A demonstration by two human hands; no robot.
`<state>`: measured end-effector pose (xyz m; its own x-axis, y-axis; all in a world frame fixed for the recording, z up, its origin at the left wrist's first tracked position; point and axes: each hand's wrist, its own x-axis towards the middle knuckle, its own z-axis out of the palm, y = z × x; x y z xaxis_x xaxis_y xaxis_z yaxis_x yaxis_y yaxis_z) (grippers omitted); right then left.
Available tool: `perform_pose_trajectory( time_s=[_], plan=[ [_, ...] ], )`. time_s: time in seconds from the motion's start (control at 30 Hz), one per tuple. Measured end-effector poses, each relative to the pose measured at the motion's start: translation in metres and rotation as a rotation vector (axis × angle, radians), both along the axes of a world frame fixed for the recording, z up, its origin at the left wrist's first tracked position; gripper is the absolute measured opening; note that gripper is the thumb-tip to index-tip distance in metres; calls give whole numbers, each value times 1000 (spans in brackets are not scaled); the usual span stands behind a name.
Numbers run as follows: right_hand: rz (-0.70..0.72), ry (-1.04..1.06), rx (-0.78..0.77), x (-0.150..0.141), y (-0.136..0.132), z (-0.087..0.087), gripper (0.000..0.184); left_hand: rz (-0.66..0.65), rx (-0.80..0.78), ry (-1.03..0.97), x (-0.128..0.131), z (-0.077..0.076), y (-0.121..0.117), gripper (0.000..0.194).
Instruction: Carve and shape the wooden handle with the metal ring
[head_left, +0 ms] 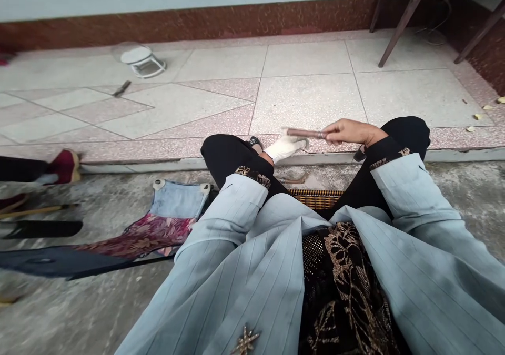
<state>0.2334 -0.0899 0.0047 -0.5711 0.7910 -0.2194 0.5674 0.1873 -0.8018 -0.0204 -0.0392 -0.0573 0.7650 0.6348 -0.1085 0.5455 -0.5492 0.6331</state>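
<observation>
My right hand point(349, 132), bare, is closed around the right end of a brown wooden stick point(303, 133) with a band of silvery wire wound near my fingers. The stick points left, its far end just above my left hand point(286, 148). That hand wears a white knitted glove, its fingers stretched to the right and greyish at the tips. Motion softens its outline, and I cannot tell whether the stick touches it. Between my knees, below both hands, shows the edge of a woven basket point(317, 198). A brown curved piece point(294, 179) lies on the ground behind it.
A raised tiled step point(311, 97) runs ahead of me. On it stand a small white stool point(144, 60) and a dark flat piece point(122, 88). Dark table legs point(402, 26) rise at right. To my left are a patchwork cloth point(177, 202) and another person's red shoe point(65, 166).
</observation>
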Motion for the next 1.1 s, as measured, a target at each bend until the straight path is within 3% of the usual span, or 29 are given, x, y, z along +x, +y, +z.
perform_pose_trajectory(
  time_s=[0.07, 0.17, 0.27, 0.4, 0.57, 0.67, 0.8, 0.87, 0.93, 1.03, 1.1],
  plan=[
    [-154, 1, 55, 1, 2, 0, 26, -53, -24, -35, 5, -5, -6, 38],
    [-265, -56, 53, -3, 6, -15, 25, -158, 19, -40, 9, -10, -16, 35],
    [-328, -291, 129, -12, 9, -34, 29, -161, 152, 49, 11, -17, -19, 35],
    [-238, -599, 244, -24, 12, -52, 35, -148, 320, 222, 11, -25, -18, 38],
    [-59, -694, 239, -32, 7, -58, 33, -180, 326, 252, 16, -21, -12, 38],
    [42, -557, 156, -23, 5, -54, 25, -207, 257, 164, 16, -12, -2, 35],
    [113, -123, 18, -4, 8, -44, 28, -90, -44, -72, 8, -6, 13, 30],
    [31, 76, 40, 0, 12, -41, 31, 40, -177, -188, 5, -8, 14, 30],
    [-138, 221, 108, -2, 16, -42, 29, 119, -272, -256, 4, -11, 9, 30],
    [-400, 243, 180, -11, 22, -48, 25, 52, -360, -232, 8, -14, -3, 28],
    [-498, 120, 207, -16, 24, -52, 25, -46, -294, -189, 12, -14, -10, 30]
  ],
)
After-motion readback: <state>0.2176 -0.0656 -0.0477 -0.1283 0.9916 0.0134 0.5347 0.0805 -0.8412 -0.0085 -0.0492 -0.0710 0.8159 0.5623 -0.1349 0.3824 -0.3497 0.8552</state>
